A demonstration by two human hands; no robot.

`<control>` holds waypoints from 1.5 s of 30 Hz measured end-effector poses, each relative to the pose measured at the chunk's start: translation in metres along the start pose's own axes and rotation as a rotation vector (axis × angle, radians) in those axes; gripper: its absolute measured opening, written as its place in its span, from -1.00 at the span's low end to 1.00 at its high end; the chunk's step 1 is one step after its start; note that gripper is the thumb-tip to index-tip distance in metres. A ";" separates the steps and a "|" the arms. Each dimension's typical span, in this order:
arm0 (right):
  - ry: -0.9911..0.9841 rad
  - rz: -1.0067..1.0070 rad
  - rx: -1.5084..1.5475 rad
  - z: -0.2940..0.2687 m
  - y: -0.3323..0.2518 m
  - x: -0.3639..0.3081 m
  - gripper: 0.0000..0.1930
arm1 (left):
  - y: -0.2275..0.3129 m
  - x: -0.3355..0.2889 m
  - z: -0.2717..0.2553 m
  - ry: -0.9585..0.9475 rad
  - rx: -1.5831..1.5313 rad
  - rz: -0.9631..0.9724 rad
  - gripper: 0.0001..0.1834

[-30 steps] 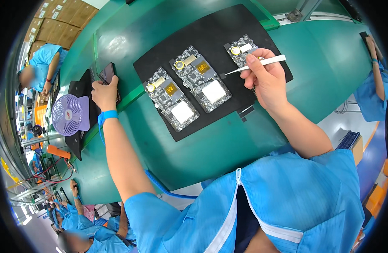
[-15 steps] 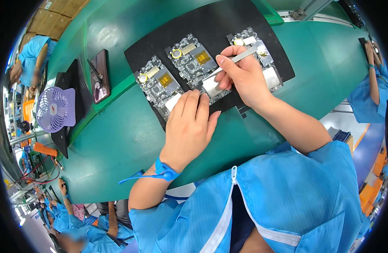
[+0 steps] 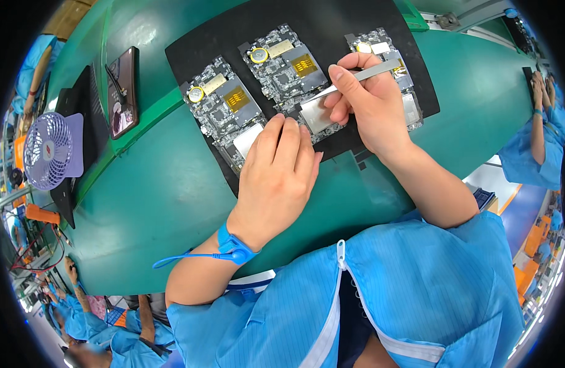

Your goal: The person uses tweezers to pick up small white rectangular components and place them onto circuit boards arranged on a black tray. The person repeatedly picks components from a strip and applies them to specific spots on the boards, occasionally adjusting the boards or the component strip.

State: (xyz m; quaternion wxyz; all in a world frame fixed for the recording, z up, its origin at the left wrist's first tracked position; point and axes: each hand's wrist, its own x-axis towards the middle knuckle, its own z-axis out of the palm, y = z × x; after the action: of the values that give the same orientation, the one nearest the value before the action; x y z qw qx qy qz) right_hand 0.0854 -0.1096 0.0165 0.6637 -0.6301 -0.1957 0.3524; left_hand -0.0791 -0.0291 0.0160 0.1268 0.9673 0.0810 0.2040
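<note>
Three grey circuit boards lie on a black mat (image 3: 331, 24). The left board (image 3: 218, 113), middle board (image 3: 282, 80) and right board (image 3: 408, 83) each carry a round yellow-rimmed cell and a silver shield plate. My right hand (image 3: 374, 107) is closed around metal tweezers (image 3: 371, 72). Their tips reach down to the upper edge of the middle board's silver plate (image 3: 319, 116). My left hand (image 3: 276, 178) has its bent fingers close together, with the fingertips at the near left corner of the middle board. Part of the left board and of the right board is covered by my hands.
A green work table (image 3: 147, 202) carries the mat. To the left are a purple fan (image 3: 49, 150), a dark phone (image 3: 124, 92) and an orange-handled tool (image 3: 43, 214). A blue strap (image 3: 233, 245) with a cord circles my left wrist. Other people in blue sit at both sides.
The tweezer tips have shifted to the plate's upper edge. My left thumb has drawn in against the fingers. The view has moved slightly, shifting the fan and phone left.
</note>
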 end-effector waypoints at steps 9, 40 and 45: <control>-0.008 -0.012 -0.004 0.000 0.000 0.000 -0.73 | -0.002 0.001 0.000 0.005 0.006 0.021 -0.64; 0.036 -0.186 -0.075 -0.052 -0.015 -0.065 -0.82 | 0.012 -0.006 0.014 -0.007 0.084 -0.003 -0.51; -0.051 -0.152 0.036 -0.040 -0.010 -0.051 -0.81 | 0.017 -0.001 0.007 -0.008 0.109 -0.009 -0.53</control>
State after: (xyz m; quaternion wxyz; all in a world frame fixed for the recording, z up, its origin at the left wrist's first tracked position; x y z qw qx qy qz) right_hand 0.0816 -0.1735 0.0305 0.6946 -0.5922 -0.2534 0.3203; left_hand -0.0757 -0.0472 0.0142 0.0752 0.9733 0.0960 0.1947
